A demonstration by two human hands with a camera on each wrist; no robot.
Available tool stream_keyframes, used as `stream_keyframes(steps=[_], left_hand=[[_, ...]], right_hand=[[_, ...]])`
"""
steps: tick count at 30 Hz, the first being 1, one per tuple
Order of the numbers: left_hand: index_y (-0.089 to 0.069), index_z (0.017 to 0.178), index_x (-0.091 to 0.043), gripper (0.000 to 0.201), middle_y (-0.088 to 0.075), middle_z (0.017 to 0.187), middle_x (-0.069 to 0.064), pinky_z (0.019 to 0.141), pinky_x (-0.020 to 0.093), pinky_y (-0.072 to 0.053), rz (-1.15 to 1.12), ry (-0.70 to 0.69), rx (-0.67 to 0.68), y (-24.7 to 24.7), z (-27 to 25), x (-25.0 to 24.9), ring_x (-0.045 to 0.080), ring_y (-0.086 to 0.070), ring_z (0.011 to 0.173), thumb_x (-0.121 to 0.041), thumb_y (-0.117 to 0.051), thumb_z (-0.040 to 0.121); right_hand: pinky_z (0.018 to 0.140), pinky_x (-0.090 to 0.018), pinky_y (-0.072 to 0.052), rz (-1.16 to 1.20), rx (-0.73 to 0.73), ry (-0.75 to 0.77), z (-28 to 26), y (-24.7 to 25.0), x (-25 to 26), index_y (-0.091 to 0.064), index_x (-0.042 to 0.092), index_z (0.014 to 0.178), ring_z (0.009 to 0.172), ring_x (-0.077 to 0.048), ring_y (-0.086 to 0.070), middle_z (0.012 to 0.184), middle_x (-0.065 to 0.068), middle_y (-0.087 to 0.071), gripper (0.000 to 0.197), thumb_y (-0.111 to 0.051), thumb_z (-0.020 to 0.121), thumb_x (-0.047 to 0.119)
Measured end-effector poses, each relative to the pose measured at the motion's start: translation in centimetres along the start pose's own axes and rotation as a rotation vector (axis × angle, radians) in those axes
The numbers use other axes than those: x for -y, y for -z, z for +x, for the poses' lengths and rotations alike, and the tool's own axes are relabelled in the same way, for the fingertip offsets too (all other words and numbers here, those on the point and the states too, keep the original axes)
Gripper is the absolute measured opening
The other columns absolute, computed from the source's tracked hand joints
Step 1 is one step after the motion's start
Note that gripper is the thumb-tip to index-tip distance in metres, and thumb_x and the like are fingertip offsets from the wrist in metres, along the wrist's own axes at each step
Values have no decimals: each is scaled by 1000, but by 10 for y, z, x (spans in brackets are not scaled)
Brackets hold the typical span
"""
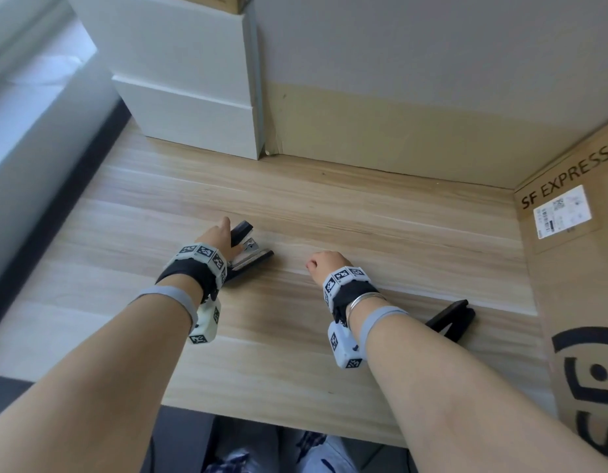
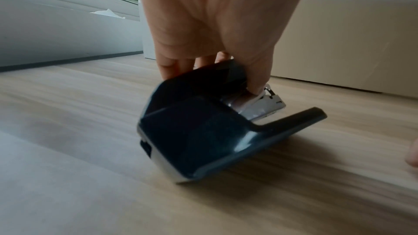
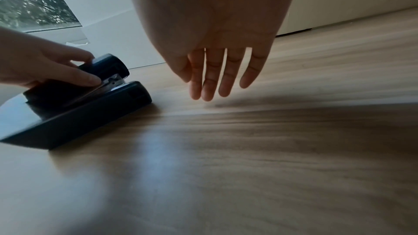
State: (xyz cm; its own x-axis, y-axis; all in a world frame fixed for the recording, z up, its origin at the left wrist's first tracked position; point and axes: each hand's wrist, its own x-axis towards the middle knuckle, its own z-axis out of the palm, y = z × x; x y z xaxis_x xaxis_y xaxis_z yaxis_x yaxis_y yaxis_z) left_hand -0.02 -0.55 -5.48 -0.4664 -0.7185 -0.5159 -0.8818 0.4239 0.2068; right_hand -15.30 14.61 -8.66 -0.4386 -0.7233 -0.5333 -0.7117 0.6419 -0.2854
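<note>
A: Forearms [image 1: 91,363] nearest. Left grip [image 1: 214,237]?
B: Grasping black stapler [image 1: 253,261], hinged open, base touching table [image 1: 364,216], left of centre.
A: Right grip [image 1: 324,264]?
B: Released, fingers straight, just above table. Second stapler [image 1: 449,319] lies near right, beside that wrist.

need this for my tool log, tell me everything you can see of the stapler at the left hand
The stapler is black, with a glossy plastic top arm and a broad flat base. A silvery metal staple channel sits between them. It is open, with the top arm lifted away from the base. Its base is on the pale wooden table, left of centre. The left hand grips the top arm, and its thumb seems to press on the metal channel.
</note>
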Motion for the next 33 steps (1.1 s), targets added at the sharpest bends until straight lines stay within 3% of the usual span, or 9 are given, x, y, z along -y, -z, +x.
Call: stream_keyframes(steps=[4,7,10,13,17,25,33], left_hand=[[-45,121,-2,49,-57,122,20,88,40,-46,-42,-17,-1,-3,-14,-6,35,-57,108,-26,-64,83],[-52,114,-1,43,-61,116,20,77,34,-42,35,-40,8,-16,-23,-15,34,-57,97,-29,-62,83],[-50,114,-2,39,-65,111,21,70,31,-40,23,-19,-13,-31,-30,-21,37,-61,100,-25,-60,84],[-49,114,-3,38,-66,109,22,70,34,-44,4,0,-49,-36,-35,-23,38,-62,99,-23,-61,83],[-48,116,-3,42,-65,111,22,71,34,-43,-38,23,-57,-38,-45,-18,38,-62,101,-22,-62,82],[-49,113,-3,37,-65,109,22,70,32,-41,-120,61,-109,-33,-87,25,37,-62,100,-19,-62,82],[-49,113,-6,39,-65,109,19,76,35,-45,-228,154,-144,-35,-147,100,36,-62,101,-19,-62,79]], right_hand=[[84,-35,-50,7,31,2,-5,0,-2,-67,9,104,100,-31,-62,109,-12,-68,33,-36,96,17],[89,-37,-53,5,35,12,-12,-3,-3,-68,9,107,102,-32,-64,110,-12,-70,36,-35,96,18],[87,-35,-51,-5,28,20,-18,-8,-8,-68,11,108,103,-32,-63,111,-12,-69,35,-36,95,16],[80,-33,-49,-29,25,23,-23,-11,-12,-67,13,103,101,-32,-63,108,-12,-69,32,-37,94,14],[84,-36,-51,-37,26,22,-29,-14,-10,-67,10,108,102,-33,-63,109,-13,-69,35,-34,97,18],[96,-39,-46,-104,-50,63,-57,-29,33,-66,20,116,119,-30,-54,126,-6,-63,34,-39,96,14],[106,-41,-34,-143,-59,98,-86,-71,96,-52,24,133,132,-28,-39,142,-5,-47,39,-38,97,17]])
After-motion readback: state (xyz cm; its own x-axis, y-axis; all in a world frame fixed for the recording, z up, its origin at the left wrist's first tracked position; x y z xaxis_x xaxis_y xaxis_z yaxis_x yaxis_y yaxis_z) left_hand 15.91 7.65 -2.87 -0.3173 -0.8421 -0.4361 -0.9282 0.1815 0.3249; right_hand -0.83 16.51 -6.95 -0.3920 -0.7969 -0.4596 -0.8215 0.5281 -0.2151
